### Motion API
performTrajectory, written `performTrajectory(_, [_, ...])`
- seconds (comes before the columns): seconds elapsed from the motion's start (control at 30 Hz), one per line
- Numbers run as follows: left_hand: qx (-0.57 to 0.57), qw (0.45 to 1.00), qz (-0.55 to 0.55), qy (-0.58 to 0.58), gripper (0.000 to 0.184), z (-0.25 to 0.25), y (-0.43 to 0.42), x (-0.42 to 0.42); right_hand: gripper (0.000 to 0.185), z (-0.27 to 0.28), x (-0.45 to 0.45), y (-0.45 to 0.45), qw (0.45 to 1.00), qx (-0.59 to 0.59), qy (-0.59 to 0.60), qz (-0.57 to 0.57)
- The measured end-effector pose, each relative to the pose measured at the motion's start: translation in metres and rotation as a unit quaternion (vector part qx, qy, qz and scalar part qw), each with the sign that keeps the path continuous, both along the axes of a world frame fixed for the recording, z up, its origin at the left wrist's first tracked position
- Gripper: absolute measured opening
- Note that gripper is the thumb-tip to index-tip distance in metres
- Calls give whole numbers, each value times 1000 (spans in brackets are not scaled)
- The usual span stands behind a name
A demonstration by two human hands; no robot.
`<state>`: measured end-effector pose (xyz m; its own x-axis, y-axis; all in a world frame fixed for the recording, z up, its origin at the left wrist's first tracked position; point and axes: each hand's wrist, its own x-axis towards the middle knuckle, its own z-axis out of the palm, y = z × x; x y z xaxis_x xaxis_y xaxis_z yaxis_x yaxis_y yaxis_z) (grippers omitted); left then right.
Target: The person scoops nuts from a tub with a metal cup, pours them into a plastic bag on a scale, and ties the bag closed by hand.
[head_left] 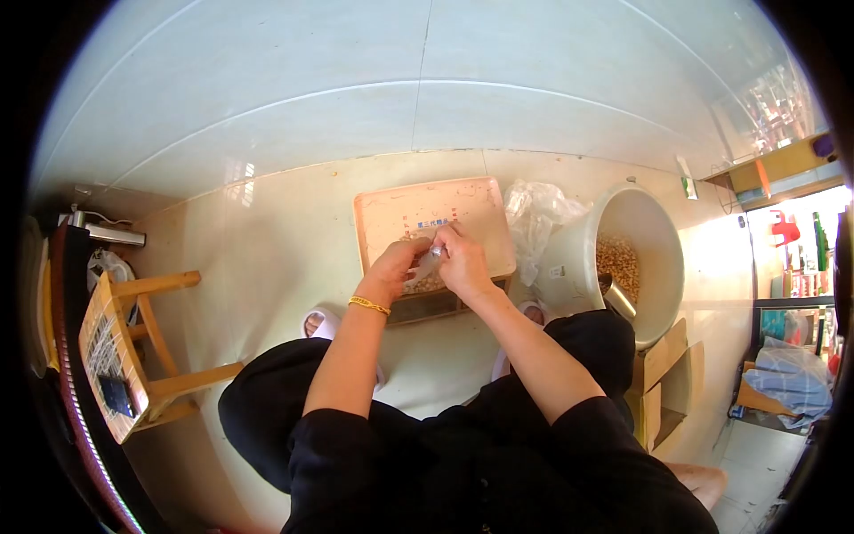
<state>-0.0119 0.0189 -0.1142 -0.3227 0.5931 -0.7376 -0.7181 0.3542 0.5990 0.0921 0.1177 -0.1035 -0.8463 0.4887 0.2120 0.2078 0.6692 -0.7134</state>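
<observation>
Over the near half of a shallow orange-pink tray (378,209), my left hand (398,265) and my right hand (464,263) meet. Between them is a small clear plastic bag (431,262), and the fingers of both hands are closed on it. My right hand pinches its upper part, while my left curls round its side. How full the bag is, I cannot tell. Small tan pieces (422,284), perhaps peanuts, lie in the tray under my hands. Blue and red lettering shows on the tray's bottom.
Right of the tray, a large pale bucket (569,258) leans, holding many tan pieces and a metal scoop (616,296). Crumpled clear plastic (538,218) lies between them. A cardboard box (663,392) is beside my right knee. A wooden stool (160,389) lies at the left.
</observation>
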Motion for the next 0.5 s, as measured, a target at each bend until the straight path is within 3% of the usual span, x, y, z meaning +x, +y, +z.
performTrajectory(0.17, [66,995,74,-13,14,-6,2,1,22,-8,0,2,999,-11,42,32])
performTrajectory(0.27, [79,992,73,63,9,-14,3,1,21,-13,2,5,998,-47,37,17])
performTrajectory(0.33, [78,971,47,220,8,-21,4,-1,18,-11,2,5,995,-95,41,-12])
performTrajectory(0.43, [40,976,137,167,11,-15,0,0,10,-4,-1,2,976,-188,27,-107])
performTrajectory(0.5, [24,975,165,144,10,-28,-6,-4,8,8,1,6,979,-150,-30,-137])
